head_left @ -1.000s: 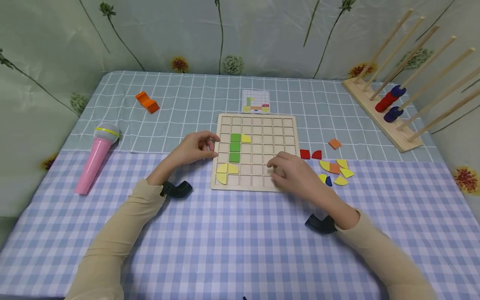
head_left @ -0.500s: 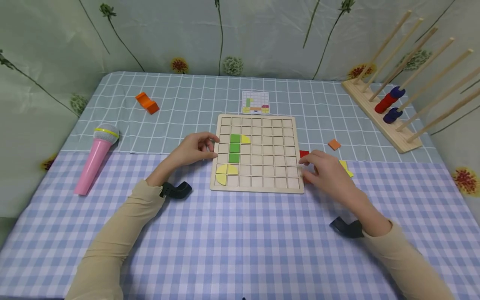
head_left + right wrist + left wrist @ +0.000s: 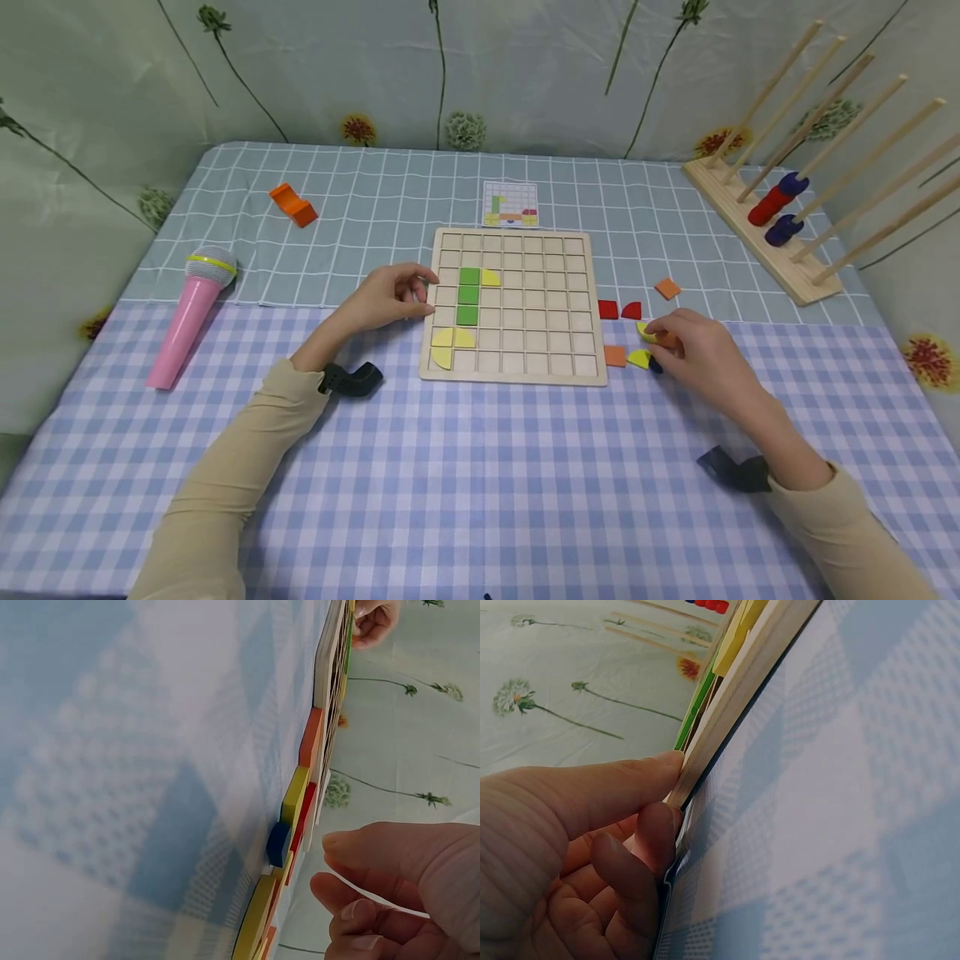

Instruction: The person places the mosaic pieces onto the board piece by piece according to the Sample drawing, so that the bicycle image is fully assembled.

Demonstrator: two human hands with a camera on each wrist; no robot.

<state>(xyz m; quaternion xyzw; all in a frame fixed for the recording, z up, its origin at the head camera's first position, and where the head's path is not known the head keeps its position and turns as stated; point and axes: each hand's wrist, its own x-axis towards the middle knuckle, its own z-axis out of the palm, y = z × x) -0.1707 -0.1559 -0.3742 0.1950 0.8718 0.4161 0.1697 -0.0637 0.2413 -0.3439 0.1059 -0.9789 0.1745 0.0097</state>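
Observation:
Beside the left edge of the wooden grid board (image 3: 532,317), the thumb and bent forefinger of my left hand (image 3: 382,296) touch the frame, spaced apart along it. Green squares (image 3: 468,295) and yellow quarter-circles (image 3: 444,358) sit in the board's cells. Over the loose pieces to the right hovers my right hand (image 3: 705,354), its fingertips right at a yellow quarter-circle (image 3: 645,332). In the right wrist view, the thumb (image 3: 360,844) and forefinger have a gap with nothing between them. A blue piece (image 3: 278,844) lies beside a yellow one; my hand hides other pieces in the head view.
An orange square (image 3: 615,356) and red pieces (image 3: 608,309) lie along the board's right side. A pattern card (image 3: 511,204) lies behind the board. A pink toy microphone (image 3: 187,325), an orange wavy piece (image 3: 293,205) and a wooden peg rack (image 3: 765,229) stand farther out.
My right hand has moved right, from over the board to the loose pieces. An orange square beside the board's right edge has come into view. My left hand has stayed in place.

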